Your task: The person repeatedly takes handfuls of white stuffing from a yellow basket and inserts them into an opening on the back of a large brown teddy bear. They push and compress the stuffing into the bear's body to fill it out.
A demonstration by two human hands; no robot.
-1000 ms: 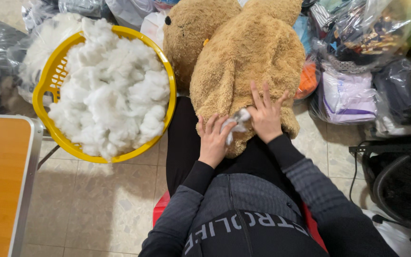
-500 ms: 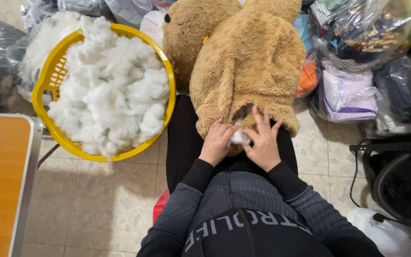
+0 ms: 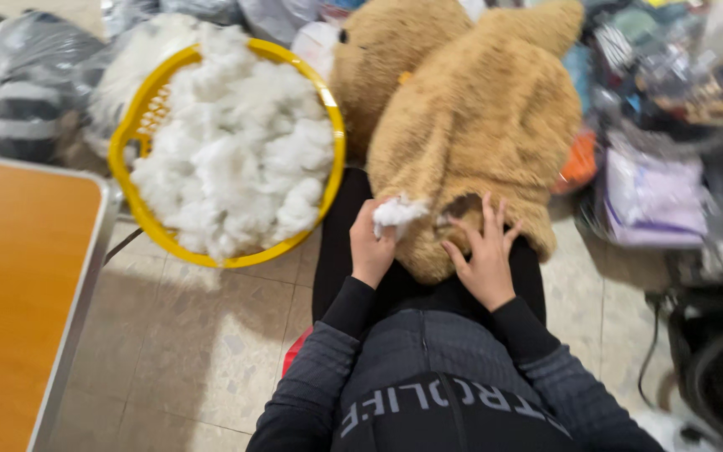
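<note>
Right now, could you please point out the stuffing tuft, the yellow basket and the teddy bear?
stuffing tuft [image 3: 398, 213], head view, its middle.
yellow basket [image 3: 124, 172], head view, left rim.
teddy bear [image 3: 479, 125], head view, furry back.

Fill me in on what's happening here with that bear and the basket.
A seated person has a large tan plush teddy bear lying across their lap. The left hand grips a small clump of white fluffy stuffing at the bear's lower edge, beside a dark opening in the fur. The right hand lies spread on the plush next to that opening. A round yellow plastic basket heaped with the same white filling sits on the tiled floor to the left, beside a wooden-topped table.
</note>
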